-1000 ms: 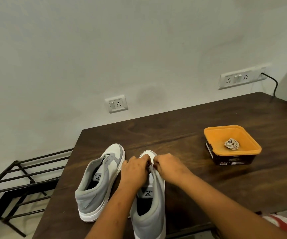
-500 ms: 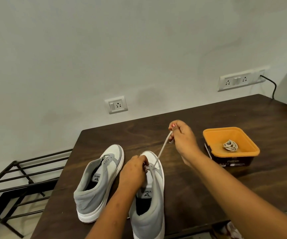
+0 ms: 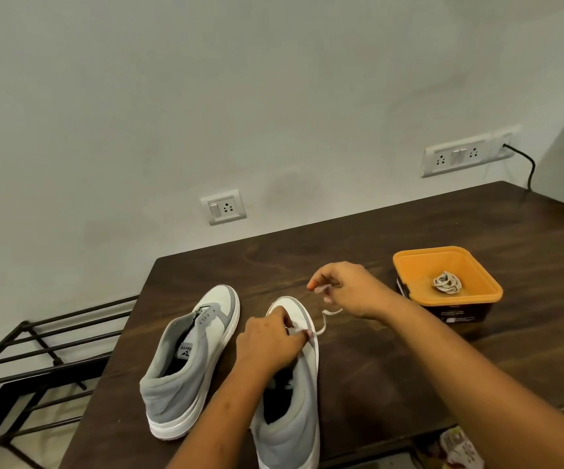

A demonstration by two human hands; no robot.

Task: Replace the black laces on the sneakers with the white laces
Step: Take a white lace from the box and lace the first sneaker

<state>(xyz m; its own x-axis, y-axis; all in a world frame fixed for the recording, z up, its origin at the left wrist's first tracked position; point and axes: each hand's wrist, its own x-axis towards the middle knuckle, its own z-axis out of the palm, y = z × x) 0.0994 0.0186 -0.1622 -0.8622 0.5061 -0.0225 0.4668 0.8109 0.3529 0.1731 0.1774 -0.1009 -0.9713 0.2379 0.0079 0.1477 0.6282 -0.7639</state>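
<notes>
Beside the orange tub [image 3: 409,263], my left hand [image 3: 270,345] and right hand [image 3: 355,289] pinch the white lace [image 3: 325,319] at the sneaker [image 3: 296,434]; a hard tug could unthread it.

On the dark wooden surface [image 3: 392,367], the left grip [image 3: 270,343] pinches a white flat lace [image 3: 322,325] at the eyelets of a grey-and-white high-top sneaker [image 3: 307,384]. The right grip [image 3: 351,289] pinches the lace's far end above the toe. A matching second sneaker [image 3: 189,360] stands just beside. An orange square plastic tub [image 3: 409,265] holds a coiled pale lace [image 3: 447,283].
</notes>
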